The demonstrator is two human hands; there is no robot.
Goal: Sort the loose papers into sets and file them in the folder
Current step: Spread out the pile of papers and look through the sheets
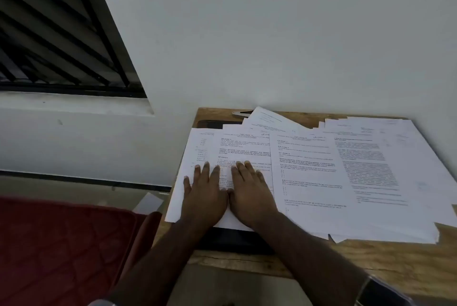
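I see the wooden table pushed against the white wall, and nearly all of its top is under the loose papers. They lie in overlapping sheets from the left edge across to the right edge, with a few fanned up toward the back edge. A dark flat thing, which I take to be the folder, lies under the sheets at the front-left part of the table; only its front strip and a bit near the back show, so I cannot be sure.

Both of my hands lie flat on the leftmost sheets, side by side and touching at the thumbs. My left hand has its fingers straight and spread, pressing down and holding nothing. My right hand lies the same way, palm down, fingers straight.

I judge the sheets light, thin and floppy, and slick against each other, so a push will slide the top one and may drag its neighbours. A single sheet will sag if lifted by one corner. I would square a set under flat palms first, then pinch it at the front edge or a free corner near the table's left edge, where the paper overhangs.
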